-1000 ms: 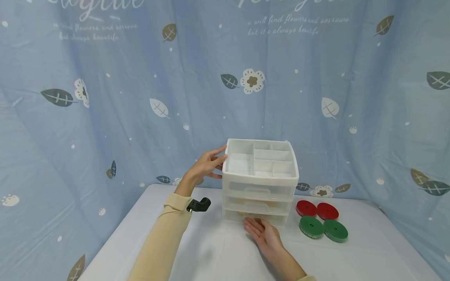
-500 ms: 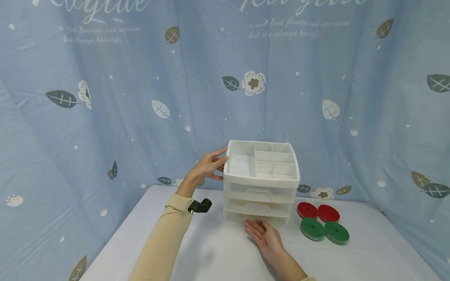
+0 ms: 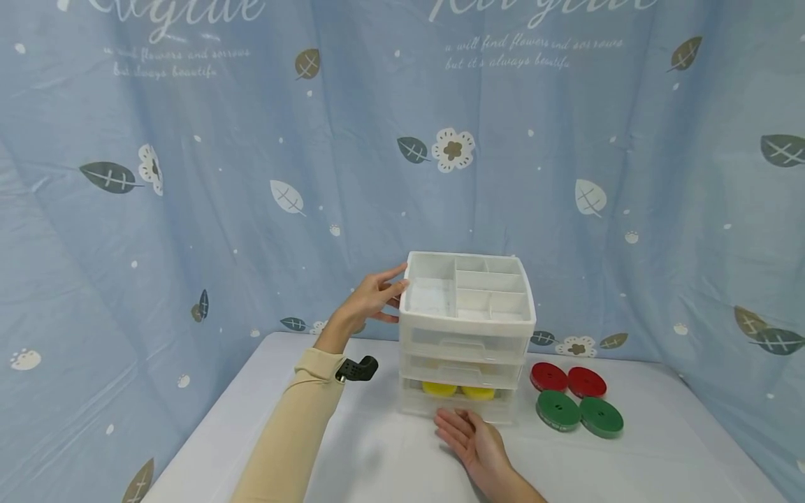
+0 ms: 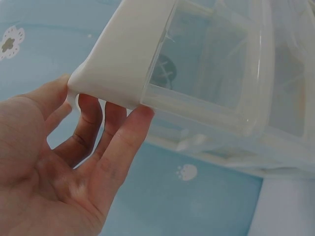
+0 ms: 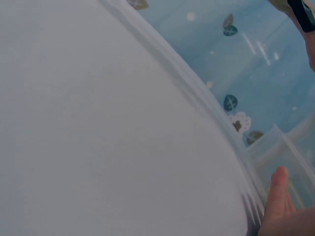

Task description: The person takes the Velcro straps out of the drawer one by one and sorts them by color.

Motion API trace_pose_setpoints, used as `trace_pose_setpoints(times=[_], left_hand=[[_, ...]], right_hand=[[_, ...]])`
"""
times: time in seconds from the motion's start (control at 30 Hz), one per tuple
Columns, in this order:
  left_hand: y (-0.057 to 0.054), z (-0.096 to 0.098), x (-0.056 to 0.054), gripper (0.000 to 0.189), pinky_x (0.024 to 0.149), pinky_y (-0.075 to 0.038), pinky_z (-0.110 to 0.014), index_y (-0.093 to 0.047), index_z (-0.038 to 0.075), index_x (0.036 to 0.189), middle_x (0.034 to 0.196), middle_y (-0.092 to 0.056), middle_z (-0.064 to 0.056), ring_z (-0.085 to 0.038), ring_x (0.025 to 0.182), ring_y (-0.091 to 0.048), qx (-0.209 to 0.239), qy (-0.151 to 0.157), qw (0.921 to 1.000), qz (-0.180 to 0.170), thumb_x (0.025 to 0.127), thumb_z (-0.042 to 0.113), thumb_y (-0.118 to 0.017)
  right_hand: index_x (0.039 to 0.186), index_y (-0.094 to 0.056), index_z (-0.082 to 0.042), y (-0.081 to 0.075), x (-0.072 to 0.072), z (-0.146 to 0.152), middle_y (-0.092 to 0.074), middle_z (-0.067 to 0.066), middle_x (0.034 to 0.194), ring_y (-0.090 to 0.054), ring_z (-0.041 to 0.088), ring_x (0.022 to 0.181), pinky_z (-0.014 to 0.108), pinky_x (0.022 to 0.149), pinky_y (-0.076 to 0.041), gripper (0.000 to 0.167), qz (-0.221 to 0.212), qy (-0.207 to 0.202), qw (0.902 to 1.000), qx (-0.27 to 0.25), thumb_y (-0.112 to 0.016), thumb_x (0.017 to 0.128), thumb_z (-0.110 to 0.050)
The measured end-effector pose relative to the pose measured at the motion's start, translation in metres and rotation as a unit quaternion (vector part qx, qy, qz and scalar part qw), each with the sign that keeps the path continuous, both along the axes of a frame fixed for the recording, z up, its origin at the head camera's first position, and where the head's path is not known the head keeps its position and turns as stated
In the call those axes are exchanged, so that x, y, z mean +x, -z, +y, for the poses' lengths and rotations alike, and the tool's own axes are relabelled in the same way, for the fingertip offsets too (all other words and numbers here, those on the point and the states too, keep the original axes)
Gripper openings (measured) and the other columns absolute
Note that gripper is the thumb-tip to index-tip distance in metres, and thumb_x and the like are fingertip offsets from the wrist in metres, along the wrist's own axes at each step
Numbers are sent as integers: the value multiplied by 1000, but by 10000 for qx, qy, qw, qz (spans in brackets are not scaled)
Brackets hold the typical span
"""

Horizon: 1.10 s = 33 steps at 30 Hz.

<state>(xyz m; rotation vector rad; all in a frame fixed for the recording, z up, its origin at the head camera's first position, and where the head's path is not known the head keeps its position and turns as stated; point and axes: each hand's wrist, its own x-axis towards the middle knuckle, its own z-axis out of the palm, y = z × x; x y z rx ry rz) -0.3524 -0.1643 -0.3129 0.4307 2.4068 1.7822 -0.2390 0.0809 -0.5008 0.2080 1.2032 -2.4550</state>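
A white drawer unit (image 3: 467, 324) with clear drawers and a divided top tray stands on the table. My left hand (image 3: 370, 296) holds its upper left side; in the left wrist view the thumb meets the top corner and the bent fingers (image 4: 129, 140) touch the side. The bottom drawer (image 3: 418, 402) is pulled partly out, showing two yellow round rolls (image 3: 440, 388). At the front of that drawer is my right hand (image 3: 474, 447), palm turned up, with mostly straight fingers at its middle. Its fingertips are partly hidden. The right wrist view shows these fingers (image 5: 278, 189) against the clear plastic.
To the right of the unit lie two red rolls (image 3: 587, 382) and two green rolls (image 3: 558, 410), flat on the white table (image 3: 377, 447). A blue patterned curtain (image 3: 352, 175) hangs close behind the unit. The two upper drawers are closed.
The bottom drawer has slid out towards me along with my right hand, and the yellow rolls have come into sight. My left hand has stayed on the unit's side.
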Motion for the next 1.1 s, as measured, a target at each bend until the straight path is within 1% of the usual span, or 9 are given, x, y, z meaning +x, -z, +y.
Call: trace_pose_setpoints(times=[0.13, 0.27, 0.4, 0.5, 0.57, 0.7, 0.8, 0.97, 1.1], left_hand=[[0, 0, 1, 59, 84, -60, -52, -30, 40, 154, 116, -65, -18, -24, 91, -70, -8, 19, 10000, -4, 100, 35, -56], [0, 0, 1, 59, 79, -63, -45, -30, 40, 153, 116, -65, -18, -21, 90, -70, -74, 0, 10000, 61, 100, 35, -56], [0, -1, 1, 59, 80, -62, -46, -31, 41, 153, 116, -65, -17, -20, 88, -70, -47, -13, 10000, 34, 100, 35, -56], [-1, -1, 1, 60, 81, -62, -47, -29, 39, 154, 116, -66, -18, -22, 90, -70, -46, 27, 10000, 77, 101, 35, -56], [-1, 0, 1, 60, 81, -62, -47, -28, 38, 154, 116, -66, -17, -23, 92, -70, -59, 41, 9999, 108, 101, 36, -55], [-2, 1, 1, 60, 83, -61, -49, -28, 38, 154, 116, -65, -18, -24, 92, -69, -56, 47, 9999, 117, 101, 36, -55], [-1, 1, 1, 61, 83, -61, -49, -27, 37, 155, 117, -65, -19, -21, 90, -70, -51, 35, 9999, 107, 101, 36, -55], [0, 2, 1, 61, 81, -62, -48, -27, 37, 155, 119, -64, -21, -19, 87, -70, -34, 7, 10000, 62, 101, 35, -55], [-1, 2, 1, 61, 78, -63, -44, -28, 39, 154, 119, -64, -21, -20, 89, -70, -24, -12, 10000, 30, 100, 37, -56]], right_hand=[[135, -29, 2, -1, 13, 1, -71, 17, 117, -70, 26, 110, 40, 103, -52, 41, -204, -105, 9996, 142, -17, 111, -29], [143, -22, 4, -2, 27, 3, -72, 16, 115, -69, 28, 111, 40, 105, -51, 48, -384, -254, 9986, 242, -17, 111, -31], [141, -23, 3, -2, 40, 6, -71, 18, 116, -67, 31, 114, 39, 105, -51, 47, -562, -437, 9972, 221, -16, 111, -33], [137, -26, 4, 0, 49, 7, -71, 19, 117, -66, 32, 115, 39, 104, -51, 46, -657, -590, 9958, 248, -14, 111, -32], [139, -24, 5, 2, 53, 8, -71, 19, 117, -67, 31, 113, 39, 103, -52, 48, -682, -688, 9947, 358, -13, 111, -32], [144, -15, 9, 5, 59, 10, -72, 17, 114, -69, 30, 110, 38, 102, -54, 55, -756, -743, 9926, 584, -12, 110, -35], [146, -11, 9, 8, 62, 12, -73, 16, 114, -69, 30, 111, 40, 103, -53, 59, -746, -754, 9926, 590, -9, 110, -37], [145, -13, 8, 9, 64, 13, -72, 16, 116, -68, 30, 113, 44, 106, -50, 57, -685, -823, 9930, 490, -7, 109, -37], [145, -14, 7, 9, 65, 13, -71, 17, 118, -67, 31, 113, 45, 106, -50, 56, -658, -888, 9927, 480, -8, 110, -36]])
